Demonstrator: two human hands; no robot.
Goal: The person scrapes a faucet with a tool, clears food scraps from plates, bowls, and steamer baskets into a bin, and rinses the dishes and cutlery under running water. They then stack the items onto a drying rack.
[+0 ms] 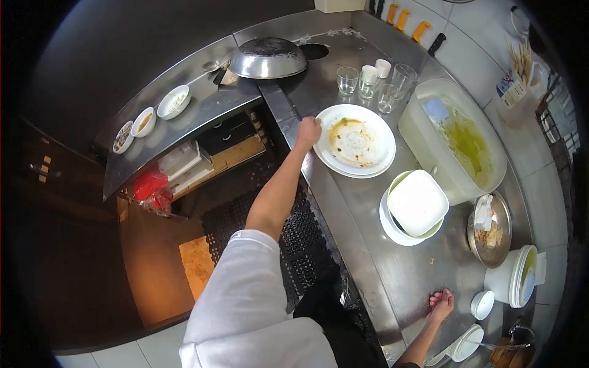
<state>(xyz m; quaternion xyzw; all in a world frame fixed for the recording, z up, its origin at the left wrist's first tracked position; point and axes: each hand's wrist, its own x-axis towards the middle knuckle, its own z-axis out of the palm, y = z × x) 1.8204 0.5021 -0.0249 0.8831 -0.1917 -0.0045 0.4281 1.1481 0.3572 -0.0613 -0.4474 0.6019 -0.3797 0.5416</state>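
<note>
My left hand (309, 131) is closed on the near-left rim of a white plate (354, 140) smeared with brown sauce and food scraps. A second rim shows just beneath it, so the plates appear stacked. My right hand (442, 303) is held low over the steel counter (396, 279), its fingers curled in with nothing visible in them. A small white bowl (483, 305) stands to its right. Between my hands are a white square dish (418, 202) and round white bowls under it. Beyond them sits a plastic tub (423, 132) of cloudy, yellow-green liquid.
Several glasses (347, 80) stand near the tub. A metal bowl (491, 230) holds food scraps, beside a white bucket (521, 276). An upturned pan (268, 59) lies at the back. Dishes of food (174, 102) line the left shelf. A tap (521, 334) runs at lower right.
</note>
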